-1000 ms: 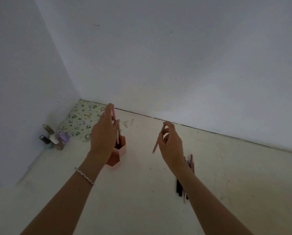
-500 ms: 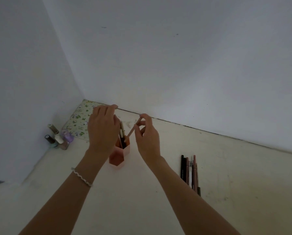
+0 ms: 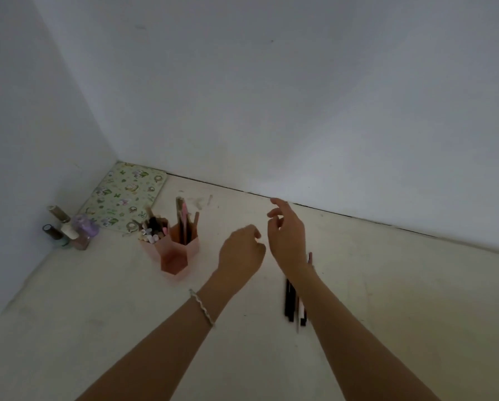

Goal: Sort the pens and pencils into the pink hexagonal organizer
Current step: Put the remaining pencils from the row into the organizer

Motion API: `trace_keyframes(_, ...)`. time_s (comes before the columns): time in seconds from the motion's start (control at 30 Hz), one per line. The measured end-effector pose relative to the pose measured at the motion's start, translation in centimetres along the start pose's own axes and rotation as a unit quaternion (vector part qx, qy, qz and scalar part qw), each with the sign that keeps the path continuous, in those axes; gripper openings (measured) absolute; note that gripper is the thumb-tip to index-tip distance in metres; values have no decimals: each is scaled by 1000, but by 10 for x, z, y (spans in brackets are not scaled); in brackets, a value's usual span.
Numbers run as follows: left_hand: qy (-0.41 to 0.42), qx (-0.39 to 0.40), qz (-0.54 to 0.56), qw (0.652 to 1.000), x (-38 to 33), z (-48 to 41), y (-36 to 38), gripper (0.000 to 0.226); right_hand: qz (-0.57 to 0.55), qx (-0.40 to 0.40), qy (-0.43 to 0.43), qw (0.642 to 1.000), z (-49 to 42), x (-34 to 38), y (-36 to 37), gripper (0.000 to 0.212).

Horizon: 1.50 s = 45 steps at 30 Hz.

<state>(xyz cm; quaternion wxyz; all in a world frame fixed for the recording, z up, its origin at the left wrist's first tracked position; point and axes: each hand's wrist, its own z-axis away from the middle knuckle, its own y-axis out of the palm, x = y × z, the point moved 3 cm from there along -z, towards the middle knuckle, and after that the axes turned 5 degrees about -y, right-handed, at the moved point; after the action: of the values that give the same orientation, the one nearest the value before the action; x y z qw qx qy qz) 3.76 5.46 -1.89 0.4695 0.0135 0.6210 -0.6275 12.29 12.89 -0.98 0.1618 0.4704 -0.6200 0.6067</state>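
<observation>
The pink hexagonal organizer (image 3: 173,260) stands on the cream floor, left of both hands. Several pens and pencils stick up from its back compartments (image 3: 184,224). My left hand (image 3: 241,251) hovers to the organizer's right, fingers loosely curled and holding nothing. My right hand (image 3: 287,234) is beside it, fingers apart and empty. A row of black and pink pens (image 3: 293,303) lies on the floor, partly hidden under my right forearm.
A green patterned pad (image 3: 125,195) lies in the corner behind the organizer. Small bottles (image 3: 68,231) stand against the left wall. White walls close in at the left and the back.
Both hands let go of their pencils over the organizer and moved right, away from it. The pencils now stand in the organizer. The camera view shifted right.
</observation>
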Motion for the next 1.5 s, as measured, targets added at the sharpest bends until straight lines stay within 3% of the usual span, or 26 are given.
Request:
trace_keyframes(0.07,-44,84,12,995,-4,6,42,27,1,-5,12,1000,-1,-16,-20,41)
trace_keyframes(0.17,-76,134,-5,988,-12,14,85,29,2,-19,33,999,1,-39,-45,39)
trace_keyframes(0.3,-76,131,-79,985,-21,20,112,36,-16,-39,56,998,10,-60,-64,37)
trace_keyframes(0.43,-72,100,-120,985,-26,21,122,21,-33,-43,69,996,20,-72,-68,36)
trace_keyframes(0.67,-120,137,-15,983,-17,11,123,25,-40,-45,80,995,27,-81,-66,35)
trace_keyframes(0.73,-117,104,36,987,-16,7,109,23,-38,-51,93,994,24,-83,-66,34)
trace_keyframes(0.8,-99,11,124,987,-18,2,84,17,6,-39,108,993,22,-87,-63,29)
trace_keyframes(0.9,-47,-96,245,964,-24,-4,46,18,165,80,101,978,21,-91,-45,16)
trace_keyframes(1.0,-20,-113,294,949,-24,-11,21,61,307,193,72,929,30,-90,-21,26)
trace_keyframes(1.1,14,-110,272,956,-19,-14,5,88,354,221,41,908,37,-87,-2,16)
trace_keyframes(1.17,25,-114,258,959,-16,-14,-8,85,327,224,41,917,41,-83,8,11)
trace_keyframes(1.23,39,-147,266,952,-9,-13,-29,76,241,212,70,945,43,-77,16,36)
trace_keyframes(1.3,66,-224,258,938,5,-14,-59,69,130,157,93,975,39,-68,16,46)
trace_keyframes(1.4,75,-302,212,926,31,-17,-105,63,40,42,95,994,25,-54,10,39)
trace_keyframes(1.5,65,-298,92,948,50,-18,-122,58,-37,-31,97,994,13,-40,8,31)
